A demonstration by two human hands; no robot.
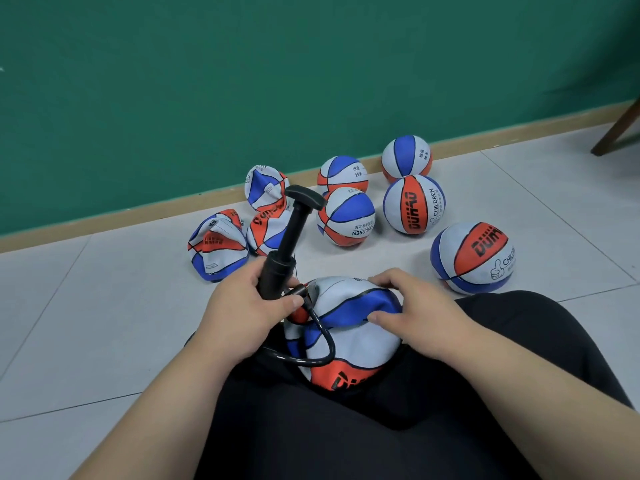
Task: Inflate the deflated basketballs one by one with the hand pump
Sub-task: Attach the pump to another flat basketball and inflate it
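Left hand (256,303): clamped round the barrel of the black plastic hand pump (287,237).
Right hand (412,306): fingers bent over the creased white, blue and orange rubber basketball (349,334), which lies on the lap just beside the pump grip.
Done: five round balls (414,204) beyond the grip look full, I judge.
Left: this one and three flat balls (218,245), ahead-left of the grip.

A black plastic hand pump (277,268) tilts, handle out, its hose on a crumpled red-white-blue rubber basketball (363,341) in the lap; three flat balls (218,245) and five round balls (414,204) lie by the floor's (104,306) far edge.
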